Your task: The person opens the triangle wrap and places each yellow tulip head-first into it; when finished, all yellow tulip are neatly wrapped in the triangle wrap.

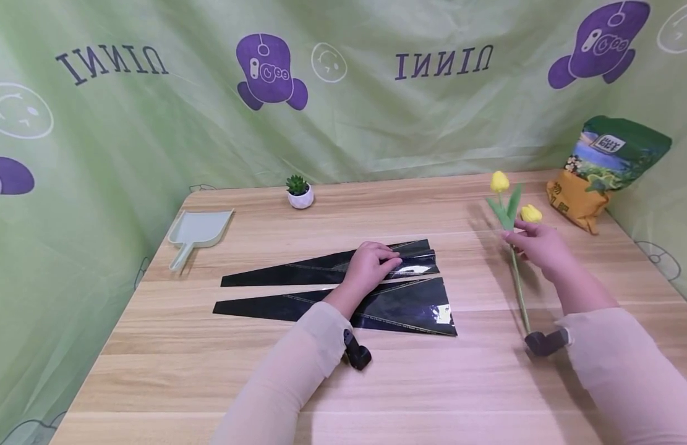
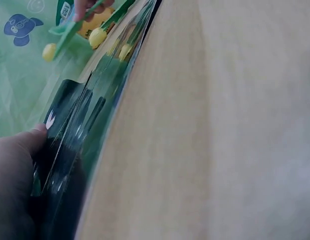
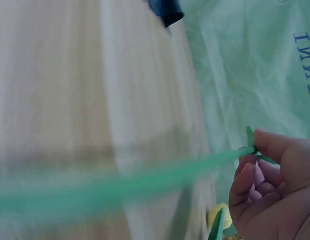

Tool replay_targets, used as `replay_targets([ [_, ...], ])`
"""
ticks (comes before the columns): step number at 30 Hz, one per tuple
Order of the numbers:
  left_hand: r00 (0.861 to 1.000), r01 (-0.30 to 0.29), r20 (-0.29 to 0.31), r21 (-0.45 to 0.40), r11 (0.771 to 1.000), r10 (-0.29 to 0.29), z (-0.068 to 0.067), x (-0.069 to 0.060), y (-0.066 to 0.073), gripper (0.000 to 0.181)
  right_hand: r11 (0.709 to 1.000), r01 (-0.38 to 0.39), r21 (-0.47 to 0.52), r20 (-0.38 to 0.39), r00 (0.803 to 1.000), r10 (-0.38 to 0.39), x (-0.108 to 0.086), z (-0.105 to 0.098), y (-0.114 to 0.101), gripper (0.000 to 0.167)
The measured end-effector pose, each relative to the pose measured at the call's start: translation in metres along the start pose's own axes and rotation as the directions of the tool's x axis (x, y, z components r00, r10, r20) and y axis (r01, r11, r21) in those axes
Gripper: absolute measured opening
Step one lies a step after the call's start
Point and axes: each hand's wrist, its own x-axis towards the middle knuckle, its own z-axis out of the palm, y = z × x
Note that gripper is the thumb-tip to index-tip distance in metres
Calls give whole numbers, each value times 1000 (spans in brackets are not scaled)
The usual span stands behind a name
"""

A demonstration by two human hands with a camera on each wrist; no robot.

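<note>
My right hand [image 1: 543, 247] pinches the green stem of a yellow artificial tulip [image 1: 499, 182], just below its leaves. The tulip is raised off the table, its stem slanting toward the front; in the right wrist view the stem [image 3: 144, 185] crosses blurred. A second yellow tulip [image 1: 530, 214] is partly hidden behind that hand. My left hand [image 1: 371, 266] grips the wide end of the farther black flower sleeve [image 1: 298, 270], whose upper layer bulges up there. In the left wrist view, the thumb [image 2: 34, 137] lies against the glossy film. Nearer to me, another black sleeve [image 1: 410, 306] lies flat.
A pale dustpan [image 1: 198, 228] lies at the table's left. Along the back edge stands a small potted succulent [image 1: 300, 194]. A green and orange bag [image 1: 605, 167] leans at the back right corner, before a green printed curtain [image 1: 365, 123].
</note>
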Motion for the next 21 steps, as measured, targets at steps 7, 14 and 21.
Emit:
replay_targets([
  [7, 1000, -6, -16, -30, 1000, 6, 0, -1, 0, 25, 886, -4, 464, 7, 1000, 1, -2, -3, -5, 26],
  [14, 999, -17, -29, -31, 999, 16, 0, 0, 0, 23, 652, 44, 757, -61, 998, 3, -8, -2, -13, 12],
  [21, 1000, -10, -5, -24, 1000, 10, 0, 0, 0, 20, 511, 131, 850, -210, 973, 100, -9, 1, -19, 33],
])
